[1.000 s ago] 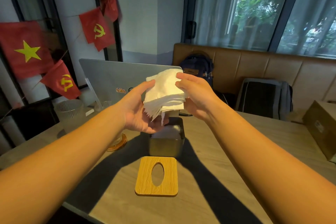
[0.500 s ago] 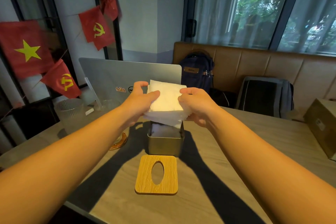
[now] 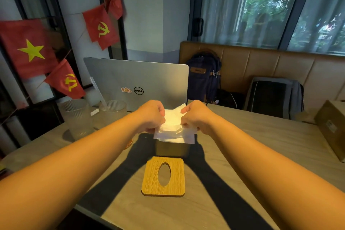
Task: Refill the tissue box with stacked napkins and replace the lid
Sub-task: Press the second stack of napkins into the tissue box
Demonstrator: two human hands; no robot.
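A stack of white napkins (image 3: 173, 127) sits at the mouth of the square metal tissue box (image 3: 172, 149) in the middle of the table, its lower edges spilling over the rim. My left hand (image 3: 152, 116) grips the stack's left side and my right hand (image 3: 196, 116) grips its right side, fingers curled down onto it. The wooden lid (image 3: 164, 176), square with an oval slot, lies flat on the table just in front of the box.
A silver laptop (image 3: 136, 82) stands open behind the box. Two ribbed glasses (image 3: 78, 117) stand at the left, an orange coaster edge (image 3: 129, 144) beside my left forearm. A cardboard box (image 3: 332, 127) lies at the right edge. Backpacks rest on the bench behind.
Both hands have lowered the napkin stack from above the box down onto its opening, and the fingers have curled over the top of the stack.
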